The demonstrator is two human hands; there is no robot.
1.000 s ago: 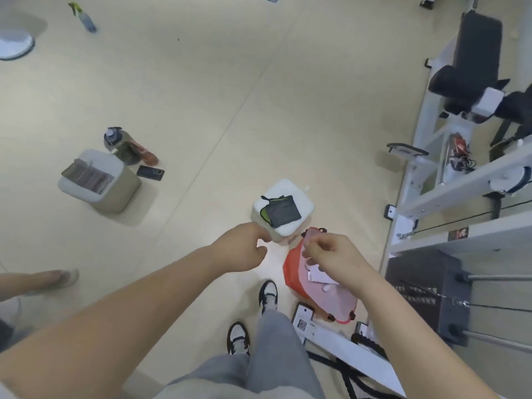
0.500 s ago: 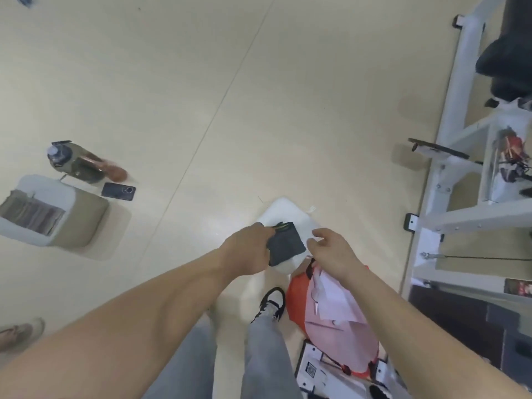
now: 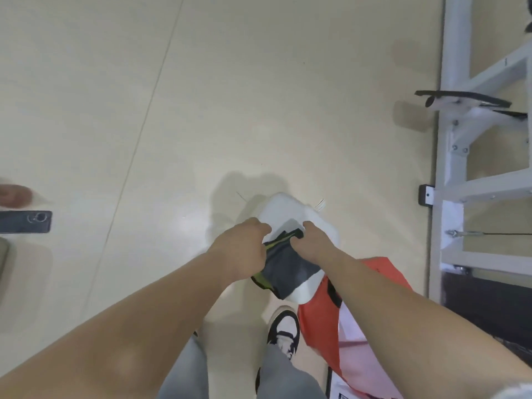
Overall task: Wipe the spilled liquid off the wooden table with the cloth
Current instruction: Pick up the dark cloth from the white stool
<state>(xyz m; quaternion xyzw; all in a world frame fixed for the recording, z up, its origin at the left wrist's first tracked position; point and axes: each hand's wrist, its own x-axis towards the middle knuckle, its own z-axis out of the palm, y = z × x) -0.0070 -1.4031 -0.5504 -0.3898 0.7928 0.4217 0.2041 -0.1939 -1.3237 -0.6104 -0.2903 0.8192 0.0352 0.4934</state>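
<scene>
Both my arms reached down. My left hand (image 3: 244,249) and right hand (image 3: 312,243) were each clenched on the dark cloth (image 3: 288,266), lying atop a white block (image 3: 290,211). My fingertips were hidden underneath; no wooden table was discernible.

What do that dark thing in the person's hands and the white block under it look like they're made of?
The dark cloth looks like soft matte fabric: it folds and sags, with a yellow-green edge. The white block looks like smooth foam or padded vinyl, with rounded corners; I can't tell which.
</scene>
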